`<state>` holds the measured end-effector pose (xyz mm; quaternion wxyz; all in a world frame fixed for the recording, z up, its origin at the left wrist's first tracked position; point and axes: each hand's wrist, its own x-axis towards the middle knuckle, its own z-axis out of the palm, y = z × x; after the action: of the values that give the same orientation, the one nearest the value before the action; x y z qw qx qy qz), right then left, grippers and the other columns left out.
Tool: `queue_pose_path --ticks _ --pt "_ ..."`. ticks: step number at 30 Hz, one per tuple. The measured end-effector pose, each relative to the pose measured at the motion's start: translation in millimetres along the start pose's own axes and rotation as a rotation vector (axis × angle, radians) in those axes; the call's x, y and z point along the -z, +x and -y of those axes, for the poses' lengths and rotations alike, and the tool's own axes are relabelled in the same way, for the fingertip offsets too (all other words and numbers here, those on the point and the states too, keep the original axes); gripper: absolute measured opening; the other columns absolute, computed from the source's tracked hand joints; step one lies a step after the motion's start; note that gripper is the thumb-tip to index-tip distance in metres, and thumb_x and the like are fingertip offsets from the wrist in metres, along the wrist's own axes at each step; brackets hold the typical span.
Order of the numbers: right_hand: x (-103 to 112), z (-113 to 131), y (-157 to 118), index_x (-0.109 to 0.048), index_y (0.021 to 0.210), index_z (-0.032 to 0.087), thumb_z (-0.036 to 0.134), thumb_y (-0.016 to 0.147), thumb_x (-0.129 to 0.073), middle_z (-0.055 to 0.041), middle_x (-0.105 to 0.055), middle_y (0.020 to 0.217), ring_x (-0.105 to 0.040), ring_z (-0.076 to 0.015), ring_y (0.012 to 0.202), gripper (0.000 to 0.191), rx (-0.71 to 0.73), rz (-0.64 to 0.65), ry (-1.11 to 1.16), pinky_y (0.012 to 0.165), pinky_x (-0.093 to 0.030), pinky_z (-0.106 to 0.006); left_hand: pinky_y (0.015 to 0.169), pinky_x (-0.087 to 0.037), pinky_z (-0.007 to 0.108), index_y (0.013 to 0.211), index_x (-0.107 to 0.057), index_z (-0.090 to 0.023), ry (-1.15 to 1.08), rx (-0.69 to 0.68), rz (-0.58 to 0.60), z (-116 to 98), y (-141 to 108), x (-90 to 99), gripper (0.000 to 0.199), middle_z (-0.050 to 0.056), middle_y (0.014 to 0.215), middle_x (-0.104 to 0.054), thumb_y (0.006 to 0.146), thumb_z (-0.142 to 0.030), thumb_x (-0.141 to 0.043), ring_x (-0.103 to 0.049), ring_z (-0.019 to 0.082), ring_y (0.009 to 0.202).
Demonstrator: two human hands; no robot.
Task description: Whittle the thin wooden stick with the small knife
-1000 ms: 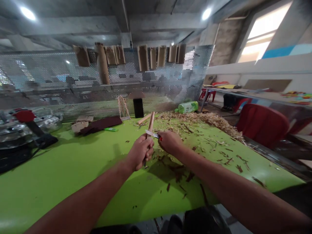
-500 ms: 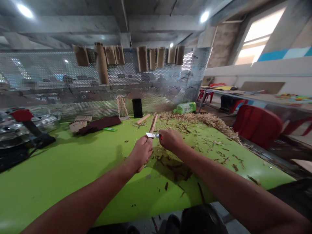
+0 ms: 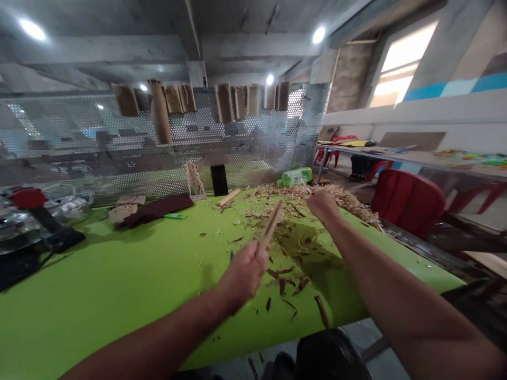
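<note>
Left hand [image 3: 246, 270] at twelve o'clock clamps the near end of a wooden stick [image 3: 272, 226] tilted toward one; right hand [image 3: 324, 205] at one o'clock curls around a blurred knife [image 3: 310, 195]. Strokes are best run outward, clear of the left hand.

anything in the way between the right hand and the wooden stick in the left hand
Nothing visible stands between the right hand and the narrow pale-brown wooden stick gripped in the left hand; thin dark-brown wood shavings lie below, on the glossy green tabletop.
</note>
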<state>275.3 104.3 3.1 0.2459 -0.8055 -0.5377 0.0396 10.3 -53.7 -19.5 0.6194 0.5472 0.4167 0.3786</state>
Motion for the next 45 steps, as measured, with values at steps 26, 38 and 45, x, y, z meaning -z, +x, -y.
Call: queue_pose_path --ticks 26,38,45 --pt "-41 75 -106 -0.072 0.095 0.022 0.029 0.09 -0.043 -0.0106 -0.073 0.085 -0.066 -0.0203 0.073 0.03 0.69 0.076 -0.229 0.063 -0.038 -0.026 0.033 -0.019 0.015 0.122 -0.046 -0.025 -0.168 -0.002 -0.088 -13 28 30.5 0.027 -0.008 0.065 -0.041 0.096 -0.031 -0.045 -0.028 0.004 0.039" --pt "-13 24 -20 -0.072 0.109 0.012 0.023 0.089 -0.045 -0.0195 -0.072 0.1 -0.068 -0.0242 0.088 0.036 0.164 0.092 -0.101 0.066 -0.042 -0.026 0.034 -0.02 0.016 0.127 -0.048 -0.022 -0.078 0.096 0.125 -4 3 7.3 0.037 -0.007 0.065 -0.042 0.094 -0.039 -0.05 -0.026 0.005 0.041" --pt "-27 39 -43 -0.073 0.108 0.021 0.032 0.09 -0.044 -0.013 -0.073 0.097 -0.066 -0.0219 0.082 0.037 0.246 0.002 -0.043 0.065 -0.038 -0.026 0.038 -0.035 0.017 0.127 -0.046 -0.021 -0.19 -0.01 0.051 -2 23 25.3 0.034 -0.006 0.066 -0.046 0.094 -0.029 -0.047 -0.037 0.006 0.043"
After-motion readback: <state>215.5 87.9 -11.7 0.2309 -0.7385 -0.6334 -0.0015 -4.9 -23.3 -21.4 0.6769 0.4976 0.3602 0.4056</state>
